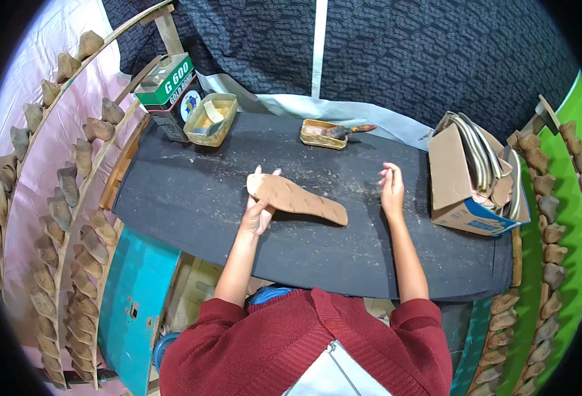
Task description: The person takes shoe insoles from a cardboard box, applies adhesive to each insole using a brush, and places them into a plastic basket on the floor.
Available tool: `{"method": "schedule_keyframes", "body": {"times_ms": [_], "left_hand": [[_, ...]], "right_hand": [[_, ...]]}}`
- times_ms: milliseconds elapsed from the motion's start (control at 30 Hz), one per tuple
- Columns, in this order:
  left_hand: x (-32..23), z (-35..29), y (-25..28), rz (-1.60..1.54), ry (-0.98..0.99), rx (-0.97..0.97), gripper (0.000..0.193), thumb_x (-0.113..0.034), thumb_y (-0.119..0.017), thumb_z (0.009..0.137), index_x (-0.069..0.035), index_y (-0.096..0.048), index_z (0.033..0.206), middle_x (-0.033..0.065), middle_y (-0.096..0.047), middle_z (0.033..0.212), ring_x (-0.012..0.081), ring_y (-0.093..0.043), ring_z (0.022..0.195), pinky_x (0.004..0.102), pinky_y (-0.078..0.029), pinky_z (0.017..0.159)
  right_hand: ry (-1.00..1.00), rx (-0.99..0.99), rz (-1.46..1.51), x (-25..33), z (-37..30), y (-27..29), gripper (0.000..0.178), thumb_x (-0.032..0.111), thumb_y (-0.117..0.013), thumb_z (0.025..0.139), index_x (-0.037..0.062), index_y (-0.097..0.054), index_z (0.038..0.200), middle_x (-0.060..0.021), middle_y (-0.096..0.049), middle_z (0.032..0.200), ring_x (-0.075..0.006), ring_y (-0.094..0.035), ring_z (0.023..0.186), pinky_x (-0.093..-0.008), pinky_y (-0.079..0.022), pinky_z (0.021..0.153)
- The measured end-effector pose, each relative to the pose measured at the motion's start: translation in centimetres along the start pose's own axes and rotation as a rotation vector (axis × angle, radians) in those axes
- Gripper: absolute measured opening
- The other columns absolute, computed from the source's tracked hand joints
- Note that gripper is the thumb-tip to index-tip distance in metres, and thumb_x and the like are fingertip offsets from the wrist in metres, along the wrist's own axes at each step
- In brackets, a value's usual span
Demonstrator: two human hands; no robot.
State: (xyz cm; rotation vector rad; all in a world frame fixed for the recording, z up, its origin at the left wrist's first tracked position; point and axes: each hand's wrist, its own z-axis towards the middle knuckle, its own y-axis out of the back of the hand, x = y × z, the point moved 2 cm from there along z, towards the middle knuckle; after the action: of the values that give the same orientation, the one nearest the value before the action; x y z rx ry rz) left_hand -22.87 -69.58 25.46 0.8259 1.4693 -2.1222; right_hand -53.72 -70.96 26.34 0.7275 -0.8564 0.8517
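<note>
Shoe sole (301, 199): tan, over the black table cloth (192, 185) | left hand (256, 214): clamped on its left end, thumb on top | right hand (392, 191): loosely spread, well apart from the left, near the cardboard box (448, 175) | small tray (320, 141): beyond the sole, brush (362, 128) resting in it

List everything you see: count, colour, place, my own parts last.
table: one, black, centre
sole: one, tan, above table
can: one, green and black, back left
tub: one, yellowish, beside can
tray: one, tan, back middle
tool: one, brown handle, across tray
cardboard box: one, brown and blue, right
flat pieces: several, pale, in box
shoe lasts: many, brown and grey, both sides
curtain: one, dark patterned, behind table
panels: at least two, teal, lower sides
sheet: one, pink, left
sweater: one, maroon, bottom centre
left hand: one, holding sole
right hand: one, open, over table
</note>
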Motion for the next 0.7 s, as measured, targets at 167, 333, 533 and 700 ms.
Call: {"method": "schedule_keyframes", "body": {"times_ms": [167,333,533,700], "left_hand": [[-0.7,3.2,0.3,-0.439,0.162,-0.085,0.077,-0.064,-0.033,0.074,-0.007,-0.026,0.127,0.0213,-0.024,0.131,0.0325,-0.026,0.12,0.0438,-0.02,0.099],[0.4,6.4,1.5,-0.684,0.21,0.002,0.058,-0.047,-0.029,0.082,-0.004,-0.036,0.12,0.0196,-0.028,0.13,0.0358,-0.026,0.12,0.0454,-0.02,0.098],[1.8,7.4,1.9,-0.826,0.332,0.006,0.053,-0.03,-0.027,0.084,0.004,-0.028,0.124,0.019,-0.024,0.132,0.0292,-0.024,0.122,0.0398,-0.018,0.101],[2.1,7.8,3.0,-0.728,0.383,0.004,0.053,-0.031,-0.029,0.083,0.005,-0.029,0.123,0.0211,-0.027,0.13,0.0307,-0.027,0.12,0.0401,-0.02,0.1]], "right_hand": [[-0.28,-0.03,0.23,-2.2,3.9,-3.0,0.034,0.029,-0.042,0.087,0.0063,-0.04,0.112,-0.004,-0.048,0.093,-0.0075,-0.047,0.065,-0.0205,-0.04,0.052],[-0.537,-0.068,0.443,-1.9,6.7,-6.1,0.052,0.046,-0.049,0.079,0.0101,-0.037,0.115,-0.0041,-0.044,0.102,-0.0104,-0.047,0.071,-0.0225,-0.039,0.054],[-0.639,-0.074,0.662,-3.1,9.1,-7.1,0.04,0.045,-0.053,0.078,0.0128,-0.046,0.1,-0.0018,-0.045,0.091,-0.0119,-0.047,0.07,-0.0248,-0.039,0.055],[-0.624,0.023,0.67,-2.9,9.9,-8.5,0.028,0.033,-0.057,0.078,0.0125,-0.047,0.094,0.001,-0.048,0.077,-0.0106,-0.049,0.065,-0.0225,-0.04,0.054]]}}
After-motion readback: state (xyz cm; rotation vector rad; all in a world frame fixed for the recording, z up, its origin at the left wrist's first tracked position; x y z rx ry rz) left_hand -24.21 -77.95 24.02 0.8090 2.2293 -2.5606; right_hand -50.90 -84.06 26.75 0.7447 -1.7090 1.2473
